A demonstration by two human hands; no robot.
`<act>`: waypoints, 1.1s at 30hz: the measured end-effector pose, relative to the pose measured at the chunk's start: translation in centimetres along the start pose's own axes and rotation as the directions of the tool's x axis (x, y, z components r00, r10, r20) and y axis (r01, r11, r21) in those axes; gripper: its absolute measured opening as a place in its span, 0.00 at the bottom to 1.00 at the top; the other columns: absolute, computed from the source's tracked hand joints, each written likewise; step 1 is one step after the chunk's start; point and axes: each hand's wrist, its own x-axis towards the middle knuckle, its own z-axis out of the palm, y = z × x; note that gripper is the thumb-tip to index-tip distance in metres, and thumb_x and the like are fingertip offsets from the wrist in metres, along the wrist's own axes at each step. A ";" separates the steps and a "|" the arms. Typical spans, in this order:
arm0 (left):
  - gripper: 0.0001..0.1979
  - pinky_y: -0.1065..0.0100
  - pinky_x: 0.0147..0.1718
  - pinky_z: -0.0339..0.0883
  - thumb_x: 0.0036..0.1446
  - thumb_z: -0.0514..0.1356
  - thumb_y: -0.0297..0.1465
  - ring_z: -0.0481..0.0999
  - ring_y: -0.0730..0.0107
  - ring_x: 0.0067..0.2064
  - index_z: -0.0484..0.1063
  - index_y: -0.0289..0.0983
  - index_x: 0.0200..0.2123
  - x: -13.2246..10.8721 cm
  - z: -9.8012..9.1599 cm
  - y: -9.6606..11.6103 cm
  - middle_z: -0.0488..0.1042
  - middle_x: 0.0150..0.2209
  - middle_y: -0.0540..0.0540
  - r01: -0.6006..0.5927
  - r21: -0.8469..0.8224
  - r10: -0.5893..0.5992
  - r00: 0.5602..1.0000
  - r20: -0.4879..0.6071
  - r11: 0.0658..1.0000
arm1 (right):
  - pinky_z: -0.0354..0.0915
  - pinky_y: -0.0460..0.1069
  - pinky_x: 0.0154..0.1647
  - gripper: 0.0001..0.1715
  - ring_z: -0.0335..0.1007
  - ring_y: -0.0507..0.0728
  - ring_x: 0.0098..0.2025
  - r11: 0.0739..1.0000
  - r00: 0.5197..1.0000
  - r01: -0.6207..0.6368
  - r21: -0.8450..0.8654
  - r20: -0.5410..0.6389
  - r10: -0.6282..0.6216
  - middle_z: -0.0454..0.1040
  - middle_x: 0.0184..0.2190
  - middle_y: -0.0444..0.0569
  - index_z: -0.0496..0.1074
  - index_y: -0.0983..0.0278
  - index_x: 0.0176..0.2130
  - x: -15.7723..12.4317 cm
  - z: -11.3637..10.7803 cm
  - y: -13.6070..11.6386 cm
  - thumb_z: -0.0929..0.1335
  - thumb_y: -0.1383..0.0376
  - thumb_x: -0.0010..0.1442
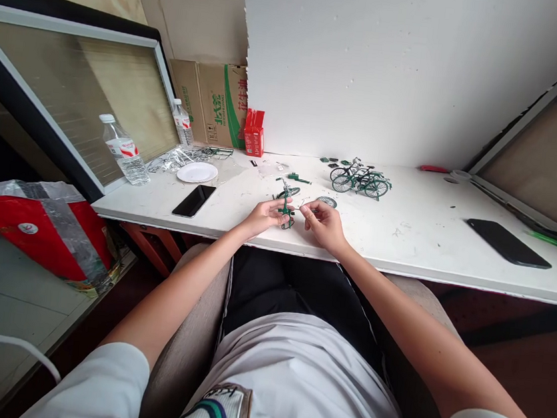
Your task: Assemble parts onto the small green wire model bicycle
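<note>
My left hand (263, 218) is closed around a partly built green model bicycle (285, 211), held just above the white table near its front edge. Handlebars and a front wheel stick out beyond its fingers. Close on the right, my right hand (324, 225) pinches a small thin piece against the bicycle's side; its kind is too small to make out. A loose spoked wheel (327, 202) lies just behind the right hand. Farther back lies a green plastic part (299, 178). Finished-looking model bicycles (359, 179) stand together at the back right.
A black phone (194, 200) and a white plate (197, 172) lie to the left, near water bottles (125, 151) and loose part frames (184, 156). A red box (254, 134) stands at the back before a carton (214, 104). Another dark phone (508, 243) lies right.
</note>
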 end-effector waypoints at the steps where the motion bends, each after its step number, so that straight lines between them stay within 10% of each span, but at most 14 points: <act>1: 0.41 0.52 0.59 0.70 0.49 0.81 0.37 0.80 0.60 0.50 0.78 0.37 0.66 0.0 0.0 0.0 0.79 0.62 0.33 0.001 -0.008 -0.001 1.000 0.006 1.000 | 0.66 0.52 0.29 0.34 0.69 0.54 0.24 1.000 1.000 0.003 0.002 0.009 -0.003 0.74 0.27 0.45 0.75 0.60 0.38 0.0 0.0 0.0 0.74 0.32 0.62; 12: 0.40 0.52 0.59 0.72 0.48 0.82 0.36 0.80 0.59 0.50 0.79 0.38 0.65 -0.1 0.4 0.0 0.80 0.60 0.36 0.006 0.034 -0.006 1.000 0.003 0.999 | 0.66 0.53 0.36 0.35 0.70 0.56 0.27 0.985 0.991 0.048 -0.163 0.132 -0.026 0.73 0.24 0.44 0.70 0.58 0.41 -0.8 0.1 -0.1 0.60 0.32 0.74; 33: 0.40 0.49 0.66 0.66 0.54 0.78 0.37 0.80 0.51 0.59 0.75 0.38 0.68 0.1 -0.2 -0.2 0.79 0.65 0.34 0.002 0.007 -0.002 1.000 -0.016 1.000 | 0.70 0.55 0.41 0.29 0.77 0.59 0.37 0.999 1.000 0.001 -0.034 -0.006 -0.001 0.84 0.40 0.53 0.81 0.61 0.40 0.1 0.0 0.3 0.77 0.39 0.60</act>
